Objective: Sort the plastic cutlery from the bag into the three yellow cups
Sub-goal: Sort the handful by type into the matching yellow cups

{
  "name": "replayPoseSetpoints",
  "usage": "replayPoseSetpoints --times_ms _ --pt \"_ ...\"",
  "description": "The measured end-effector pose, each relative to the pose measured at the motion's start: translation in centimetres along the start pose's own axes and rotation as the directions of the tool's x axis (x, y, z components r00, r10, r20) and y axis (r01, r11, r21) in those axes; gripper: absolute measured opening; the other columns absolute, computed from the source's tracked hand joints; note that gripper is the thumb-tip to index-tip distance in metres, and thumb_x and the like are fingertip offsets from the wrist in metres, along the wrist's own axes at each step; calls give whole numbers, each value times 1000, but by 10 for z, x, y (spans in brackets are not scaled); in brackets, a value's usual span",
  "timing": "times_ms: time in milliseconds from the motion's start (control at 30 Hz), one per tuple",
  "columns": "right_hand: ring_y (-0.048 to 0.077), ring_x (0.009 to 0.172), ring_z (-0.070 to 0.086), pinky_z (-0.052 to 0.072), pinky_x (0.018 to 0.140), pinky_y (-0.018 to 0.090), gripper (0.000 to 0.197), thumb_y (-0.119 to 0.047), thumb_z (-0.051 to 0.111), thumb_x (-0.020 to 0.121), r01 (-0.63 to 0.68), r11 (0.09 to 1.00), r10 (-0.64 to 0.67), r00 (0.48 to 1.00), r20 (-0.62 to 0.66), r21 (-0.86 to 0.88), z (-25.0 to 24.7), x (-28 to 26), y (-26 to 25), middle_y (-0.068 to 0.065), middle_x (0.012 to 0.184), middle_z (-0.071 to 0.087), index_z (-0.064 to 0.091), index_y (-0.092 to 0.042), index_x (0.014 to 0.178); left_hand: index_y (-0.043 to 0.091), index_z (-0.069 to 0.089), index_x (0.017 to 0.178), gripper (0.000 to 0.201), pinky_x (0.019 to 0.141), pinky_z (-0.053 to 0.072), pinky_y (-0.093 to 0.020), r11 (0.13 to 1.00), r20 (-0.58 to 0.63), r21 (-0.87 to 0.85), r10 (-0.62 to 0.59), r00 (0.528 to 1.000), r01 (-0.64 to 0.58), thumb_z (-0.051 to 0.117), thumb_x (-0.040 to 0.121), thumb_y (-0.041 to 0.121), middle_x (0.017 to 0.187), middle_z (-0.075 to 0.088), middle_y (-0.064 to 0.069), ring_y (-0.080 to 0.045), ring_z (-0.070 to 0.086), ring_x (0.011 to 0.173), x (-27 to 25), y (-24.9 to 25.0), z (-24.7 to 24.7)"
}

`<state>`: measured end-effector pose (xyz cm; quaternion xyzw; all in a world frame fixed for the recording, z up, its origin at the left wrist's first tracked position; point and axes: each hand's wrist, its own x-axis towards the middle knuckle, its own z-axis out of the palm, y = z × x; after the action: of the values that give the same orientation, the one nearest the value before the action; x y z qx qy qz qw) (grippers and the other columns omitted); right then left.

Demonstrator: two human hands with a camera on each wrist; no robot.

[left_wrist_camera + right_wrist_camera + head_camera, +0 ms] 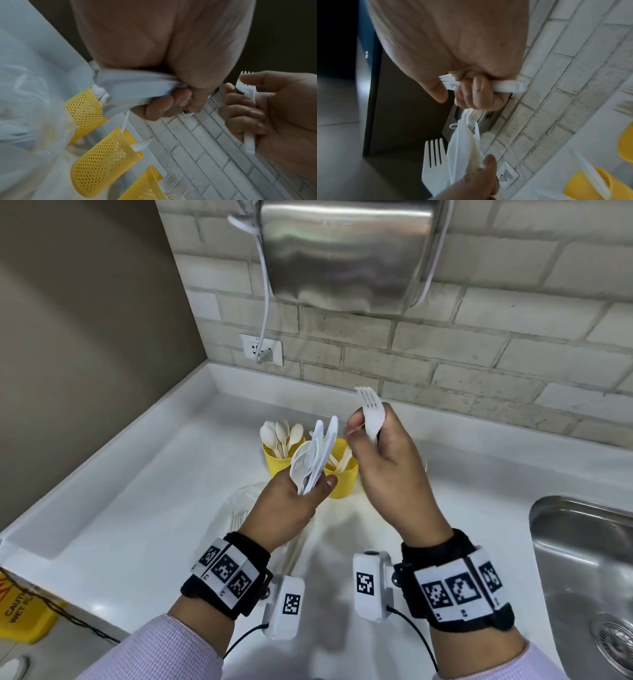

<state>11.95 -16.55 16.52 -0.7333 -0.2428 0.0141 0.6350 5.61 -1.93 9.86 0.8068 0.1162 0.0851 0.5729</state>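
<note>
From the head view, the left hand is raised above the white counter, its fingers and thumb curled round a bundle of white cutlery that fans upward: knives and a fork among them. The right hand is lifted just beside it, fingers closed round the handle of a single white fork with its tines pointing up toward the brick wall. Behind the hands stand two visible yellow cups: the left yellow cup holds spoons, and the middle yellow cup holds more pieces; a third is hidden by the right hand here. The clear plastic bag lies on the counter under the left wrist, with some cutlery showing through it. A steel sink sits at the right. In the left wrist view, the left hand's fingers wrap tightly round the bundle's handles, and all three mesh cups show in a row beside the bag, the nearest cup holding forks. In the right wrist view, the right hand's fingers are clamped on the fork handle, whose end sticks out past them, while the left hand's bundle stands close below.
</note>
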Motion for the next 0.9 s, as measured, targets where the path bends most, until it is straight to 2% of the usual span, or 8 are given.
replayPoseSetpoints --times_ms 133,233,367,500,600,700,800,900 --pt "10 53 45 37 57 21 13 -19 72 88 130 962 -129 991 18 -239 9 -3 9 -17 59 48 59 -20 93 34 57 82 22 53 37 -11 1000 -40 10 30 999 -30 63 100 23 54 56 24 6 52 51 -1 3 3" --pt "9 57 49 34 57 17 16 -23 74 86 194 912 -188 981 54 -362 11 -2 8 -18 60 49 58 -19 90 33 67 99 5 60 42 -8 997 -99 67 49 994 -43 64 98 28 76 69 20 6 62 69 -1 4 2" --pt "6 58 48 39 59 22 20 -28 74 86 230 866 -233 971 47 -444 14 0 5 -16 59 44 57 -19 91 28 69 112 15 65 43 -6 990 -185 128 74 980 -51 65 97 27 87 72 12 4 64 78 0 5 2" --pt "12 59 48 44 60 32 19 -29 73 84 233 849 -241 969 45 -474 18 1 4 -13 56 42 56 -19 83 29 66 108 15 64 44 -9 986 -253 148 112 961 -76 64 95 23 81 70 12 0 63 74 -2 7 3" --pt "12 57 45 39 58 28 16 -27 70 87 212 843 -225 974 34 -495 19 3 7 -14 56 41 58 -17 83 25 63 110 24 70 54 -30 975 -274 207 130 953 -74 62 91 40 82 70 7 -11 64 75 -1 4 3" --pt "11 53 44 36 55 26 17 -27 65 88 182 838 -217 976 -7 -515 22 3 10 -12 54 42 56 -17 77 24 60 116 46 73 56 -41 969 -276 240 133 952 -66 55 83 56 86 71 4 -22 67 79 -3 4 3" --pt "11 47 38 30 52 27 26 -27 60 89 176 827 -234 971 -41 -534 24 3 11 -11 51 39 44 -19 69 21 60 117 32 74 56 -44 966 -286 252 126 950 -52 65 92 41 87 71 3 -24 66 79 -5 6 4" --pt "10 47 35 21 54 26 25 -24 57 91 188 827 -266 961 -75 -529 23 5 14 -14 53 35 41 -18 72 23 61 118 29 74 56 -39 968 -285 250 105 953 -32 67 94 38 87 70 4 -20 66 78 -4 6 4"
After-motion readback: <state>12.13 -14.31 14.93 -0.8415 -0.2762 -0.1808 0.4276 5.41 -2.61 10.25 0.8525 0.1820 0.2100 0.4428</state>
